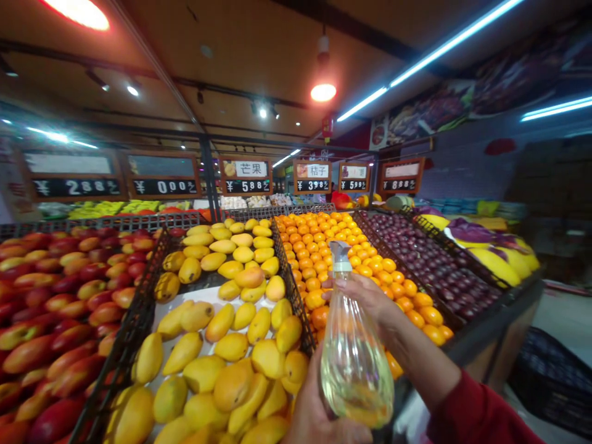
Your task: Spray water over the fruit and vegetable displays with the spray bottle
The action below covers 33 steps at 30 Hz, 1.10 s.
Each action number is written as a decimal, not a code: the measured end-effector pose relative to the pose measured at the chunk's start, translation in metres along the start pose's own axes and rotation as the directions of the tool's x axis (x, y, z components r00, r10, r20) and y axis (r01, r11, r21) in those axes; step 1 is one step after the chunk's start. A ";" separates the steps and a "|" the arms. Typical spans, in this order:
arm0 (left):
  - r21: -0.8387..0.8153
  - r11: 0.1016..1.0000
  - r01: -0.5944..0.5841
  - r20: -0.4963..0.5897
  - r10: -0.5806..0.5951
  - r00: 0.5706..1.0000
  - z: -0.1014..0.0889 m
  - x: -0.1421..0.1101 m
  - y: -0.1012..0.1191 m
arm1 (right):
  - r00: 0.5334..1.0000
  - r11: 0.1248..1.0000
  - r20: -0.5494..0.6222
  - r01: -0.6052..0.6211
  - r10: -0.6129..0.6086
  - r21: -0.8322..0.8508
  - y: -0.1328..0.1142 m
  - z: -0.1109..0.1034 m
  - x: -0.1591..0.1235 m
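A clear plastic spray bottle with pale yellowish liquid and a white trigger head is held upright over the fruit stand. My left hand cups the bottle's base from below, its fingers closed on it. My right hand, in a red sleeve, wraps the bottle's neck just under the trigger head. Right in front lie yellow mangoes in a black mesh bin. Oranges fill the bin behind the bottle.
Red mangoes fill the left bin, dark purple fruit the one right of the oranges, large yellow fruit in purple wraps beyond. Price signs hang above. An aisle floor and a black crate lie at right.
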<state>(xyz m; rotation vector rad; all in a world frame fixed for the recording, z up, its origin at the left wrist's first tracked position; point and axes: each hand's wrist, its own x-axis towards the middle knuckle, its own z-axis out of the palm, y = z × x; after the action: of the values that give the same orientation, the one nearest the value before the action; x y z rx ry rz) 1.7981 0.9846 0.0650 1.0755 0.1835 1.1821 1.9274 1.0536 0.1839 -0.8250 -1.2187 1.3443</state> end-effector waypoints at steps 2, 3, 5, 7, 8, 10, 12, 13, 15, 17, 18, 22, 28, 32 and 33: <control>-0.023 0.999 -0.023 -0.001 0.023 1.000 -0.007 0.002 0.001 | 1.000 1.000 -0.021 0.004 -0.004 -0.010 0.003 0.003 0.004; -0.024 0.999 -0.030 0.002 0.030 1.000 -0.009 0.004 0.003 | 1.000 1.000 -0.030 0.002 -0.003 -0.016 0.004 0.005 0.006; -0.016 0.999 -0.029 -0.004 0.029 1.000 -0.014 0.005 0.007 | 0.999 1.000 -0.048 -0.007 0.005 -0.030 0.006 0.009 0.009; 0.006 1.000 0.000 -0.022 0.000 1.000 -0.017 0.006 0.012 | 0.998 0.999 -0.066 -0.014 0.011 -0.042 0.008 0.013 0.011; 0.014 1.000 0.013 -0.033 -0.013 0.999 -0.018 0.006 0.013 | 0.997 0.999 -0.076 -0.014 0.010 -0.047 0.008 0.015 0.013; 0.014 0.999 0.031 -0.052 -0.031 0.998 -0.021 0.006 0.016 | 0.996 0.998 -0.094 -0.014 0.009 -0.054 0.009 0.018 0.015; 0.018 1.000 0.012 -0.041 -0.011 0.999 -0.024 0.006 0.015 | 0.994 0.998 -0.107 -0.019 0.013 -0.056 0.011 0.020 0.017; 0.026 1.000 -0.002 -0.033 0.003 0.999 -0.025 0.006 0.014 | 0.994 0.998 -0.110 -0.022 0.016 -0.055 0.012 0.020 0.017; 0.040 0.999 -0.031 -0.021 0.032 0.999 -0.027 0.006 0.012 | 0.994 0.998 -0.106 -0.030 0.025 -0.046 0.014 0.020 0.018; 0.024 0.999 -0.030 -0.005 0.030 1.000 -0.026 0.005 0.011 | 0.995 0.999 -0.090 -0.034 0.031 -0.030 0.015 0.019 0.019; 0.012 0.999 -0.035 0.011 0.035 0.999 -0.025 0.005 0.012 | 0.996 0.999 -0.078 -0.036 0.034 -0.020 0.016 0.018 0.019; 0.055 0.996 -0.074 0.009 0.073 0.997 -0.013 0.005 0.016 | 0.999 0.998 -0.022 -0.047 0.047 0.037 0.013 0.013 0.021; 0.126 0.987 -0.100 -0.008 0.102 0.995 0.005 0.017 0.000 | 0.995 0.991 0.075 -0.073 0.064 0.117 0.005 -0.014 0.020; 0.079 0.994 -0.082 -0.042 0.085 0.995 0.018 0.028 -0.027 | 0.991 0.990 0.124 -0.060 0.044 0.126 0.000 -0.041 0.019; 0.082 0.994 -0.067 -0.057 0.072 0.996 0.023 0.031 -0.032 | 0.990 0.990 0.132 -0.060 0.044 0.126 -0.001 -0.048 0.019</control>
<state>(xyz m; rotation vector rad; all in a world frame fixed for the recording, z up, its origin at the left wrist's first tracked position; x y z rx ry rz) 1.8469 0.9974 0.0649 1.1249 0.2436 1.2797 1.9703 1.0814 0.1771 -0.6908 -1.2024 1.5223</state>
